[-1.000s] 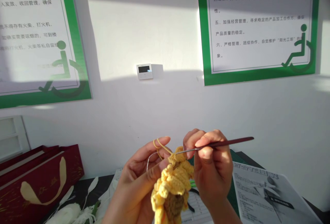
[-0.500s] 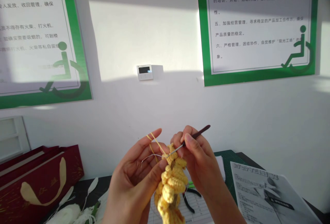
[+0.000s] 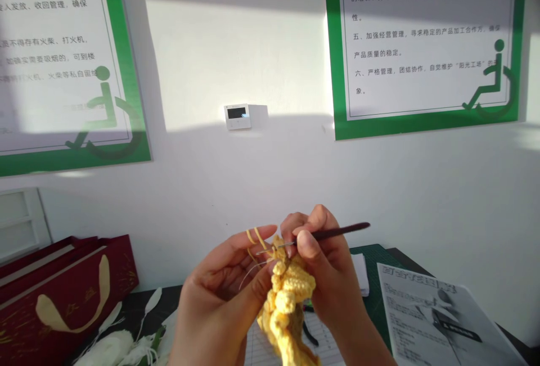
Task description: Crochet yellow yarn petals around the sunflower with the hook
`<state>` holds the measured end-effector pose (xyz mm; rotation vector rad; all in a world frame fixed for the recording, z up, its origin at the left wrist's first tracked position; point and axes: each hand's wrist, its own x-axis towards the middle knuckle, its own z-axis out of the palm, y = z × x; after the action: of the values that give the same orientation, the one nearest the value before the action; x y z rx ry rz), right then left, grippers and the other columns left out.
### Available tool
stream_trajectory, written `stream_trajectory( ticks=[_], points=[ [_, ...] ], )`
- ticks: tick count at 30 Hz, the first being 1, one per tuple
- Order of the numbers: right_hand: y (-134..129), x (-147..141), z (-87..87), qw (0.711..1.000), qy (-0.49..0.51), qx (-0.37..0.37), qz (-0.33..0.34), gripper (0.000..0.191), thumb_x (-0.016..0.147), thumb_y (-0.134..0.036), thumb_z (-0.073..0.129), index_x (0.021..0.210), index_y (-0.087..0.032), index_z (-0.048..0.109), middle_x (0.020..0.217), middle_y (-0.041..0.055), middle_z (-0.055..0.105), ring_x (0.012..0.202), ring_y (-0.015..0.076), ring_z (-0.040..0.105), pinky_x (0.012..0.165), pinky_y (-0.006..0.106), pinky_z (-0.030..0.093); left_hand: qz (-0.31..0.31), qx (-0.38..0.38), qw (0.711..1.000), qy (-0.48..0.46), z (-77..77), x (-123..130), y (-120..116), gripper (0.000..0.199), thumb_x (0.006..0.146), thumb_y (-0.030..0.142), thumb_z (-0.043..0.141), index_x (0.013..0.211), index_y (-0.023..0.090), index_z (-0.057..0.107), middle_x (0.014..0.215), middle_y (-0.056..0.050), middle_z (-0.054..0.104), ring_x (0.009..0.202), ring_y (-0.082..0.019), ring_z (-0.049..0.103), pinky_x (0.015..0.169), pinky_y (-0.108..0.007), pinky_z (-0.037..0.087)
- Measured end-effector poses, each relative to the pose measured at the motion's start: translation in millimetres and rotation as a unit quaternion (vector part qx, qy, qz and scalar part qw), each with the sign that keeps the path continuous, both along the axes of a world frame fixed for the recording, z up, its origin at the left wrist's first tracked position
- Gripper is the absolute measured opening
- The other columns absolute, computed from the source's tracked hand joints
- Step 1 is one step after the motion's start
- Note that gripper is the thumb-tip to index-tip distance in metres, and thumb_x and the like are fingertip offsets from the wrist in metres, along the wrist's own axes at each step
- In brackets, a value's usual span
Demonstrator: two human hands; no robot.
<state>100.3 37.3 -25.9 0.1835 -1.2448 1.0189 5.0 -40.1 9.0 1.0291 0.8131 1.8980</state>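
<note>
A yellow crocheted piece [image 3: 287,298] with ruffled, bumpy edges hangs between my hands, its lower end running out of the frame. My left hand [image 3: 228,293] pinches its upper edge between thumb and fingers, with yellow yarn [image 3: 257,235] looped over the raised index finger. A thin pale wire or thread [image 3: 248,274] curves out near the left fingers. In my right hand [image 3: 323,259] is a crochet hook [image 3: 341,231] with a dark handle, held between thumb and fingers. The hook's metal shaft passes through the top of the piece, its tip near the yarn.
Dark red gift bags [image 3: 71,298] stand at the left. White yarn pieces [image 3: 112,349] lie before them. Under my hands is a lined sheet [image 3: 261,343] with black-handled pliers [image 3: 310,335] partly hidden. A green cutting mat [image 3: 375,281] and printed sheet [image 3: 442,315] lie right.
The crochet hook has tilted flatter, its handle end now farther right and lower. My left index finger has come down toward the piece. The crocheted piece has shifted slightly right.
</note>
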Motion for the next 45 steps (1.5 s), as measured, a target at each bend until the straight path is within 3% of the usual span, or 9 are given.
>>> stream_trajectory(
  ticks=[2, 4, 6, 12, 23, 31, 37, 43, 45],
  points=[
    [-1, 5, -0.9, 0.971, -0.013, 0.111, -0.211, 0.009, 0.098, -0.020, 0.061, 0.093, -0.027, 0.056, 0.086, -0.0012, 0.063, 0.075, 0.0157, 0.058, 0.067, 0.032, 0.046, 0.023, 0.019, 0.999, -0.012, 0.8, 3, -1, 0.036, 0.056, 0.017, 0.098, 0.090, 0.021, 0.087, 0.070, -0.003, 0.076, 0.065, -0.016, 0.072, 0.061, -0.020, 0.060],
    [-3, 11, -1.3, 0.874, -0.016, 0.229, -0.429, 0.019, 0.093, -0.008, 0.060, 0.094, -0.027, 0.063, 0.084, -0.0007, 0.067, 0.075, 0.0175, 0.058, 0.071, 0.038, 0.045, 0.020, 0.022, 0.999, -0.024, 1.3, 3, 0, 0.039, 0.057, 0.014, 0.098, 0.093, 0.022, 0.087, 0.072, -0.002, 0.076, 0.067, -0.015, 0.071, 0.062, -0.018, 0.059],
    [-3, 15, -2.0, 0.824, -0.021, 0.243, -0.512, 0.022, 0.094, -0.007, 0.058, 0.100, -0.026, 0.066, 0.080, 0.0005, 0.067, 0.070, 0.0179, 0.054, 0.068, 0.039, 0.044, -0.038, -0.020, 0.999, -0.034, 1.5, -2, 2, 0.042, 0.057, 0.014, 0.098, 0.097, 0.021, 0.087, 0.073, -0.001, 0.075, 0.066, -0.014, 0.071, 0.063, -0.019, 0.060],
    [7, 0, -5.3, 0.935, 0.090, 0.175, -0.296, 0.006, 0.100, -0.024, 0.061, 0.099, -0.028, 0.066, 0.076, -0.0010, 0.062, 0.070, 0.0182, 0.056, 0.068, 0.039, 0.047, -0.194, -0.094, 0.975, -0.061, 0.1, -19, 11, 0.043, 0.060, 0.013, 0.097, 0.100, 0.022, 0.087, 0.074, -0.003, 0.076, 0.060, -0.015, 0.073, 0.063, -0.024, 0.061],
    [3, 8, 6.4, 0.995, 0.000, -0.068, 0.075, 0.029, 0.101, -0.035, 0.060, 0.077, -0.022, 0.051, 0.067, -0.0040, 0.054, 0.065, 0.0134, 0.046, 0.066, 0.030, 0.038, -0.059, -0.021, 0.998, -0.003, -2.5, -8, 7, 0.023, 0.063, 0.015, 0.094, 0.084, 0.020, 0.085, 0.074, -0.005, 0.078, 0.073, -0.021, 0.076, 0.066, -0.024, 0.061],
    [4, 10, -1.3, 0.986, -0.058, 0.054, -0.144, 0.011, 0.094, -0.019, 0.070, 0.091, -0.025, 0.061, 0.092, -0.0003, 0.064, 0.085, 0.0157, 0.061, 0.074, 0.032, 0.047, 0.007, 0.032, 0.998, 0.046, -5.5, -13, 12, 0.026, 0.064, 0.016, 0.095, 0.082, 0.018, 0.076, 0.078, -0.003, 0.077, 0.072, -0.019, 0.076, 0.064, -0.021, 0.061],
    [6, 24, 4.5, 0.915, -0.112, 0.216, -0.321, 0.015, 0.093, -0.010, 0.067, 0.096, -0.025, 0.063, 0.092, 0.0019, 0.065, 0.085, 0.0185, 0.063, 0.075, 0.038, 0.053, 0.031, 0.054, 0.996, 0.065, -5.8, -9, 6, 0.065, 0.071, 0.016, 0.091, 0.133, 0.023, 0.070, 0.081, -0.002, 0.076, 0.075, -0.017, 0.073, 0.066, -0.021, 0.060],
    [4, 19, 4.9, 0.784, -0.077, 0.325, -0.523, 0.028, 0.087, 0.002, 0.064, 0.097, -0.023, 0.067, 0.094, 0.0046, 0.072, 0.084, 0.0196, 0.061, 0.072, 0.038, 0.052, 0.042, 0.059, 0.997, 0.039, -5.2, -8, 6, 0.063, 0.071, 0.014, 0.092, 0.131, 0.023, 0.074, 0.080, -0.001, 0.076, 0.074, -0.015, 0.070, 0.069, -0.020, 0.059],
    [1, 11, 1.8, 0.804, -0.028, 0.310, -0.506, 0.031, 0.086, 0.002, 0.064, 0.101, -0.025, 0.067, 0.095, 0.0042, 0.072, 0.083, 0.0196, 0.062, 0.073, 0.039, 0.052, -0.031, 0.023, 0.999, 0.014, -2.9, -11, 7, 0.060, 0.071, 0.011, 0.091, 0.128, 0.021, 0.075, 0.081, -0.002, 0.075, 0.073, -0.015, 0.070, 0.071, -0.022, 0.060]
  ],
)
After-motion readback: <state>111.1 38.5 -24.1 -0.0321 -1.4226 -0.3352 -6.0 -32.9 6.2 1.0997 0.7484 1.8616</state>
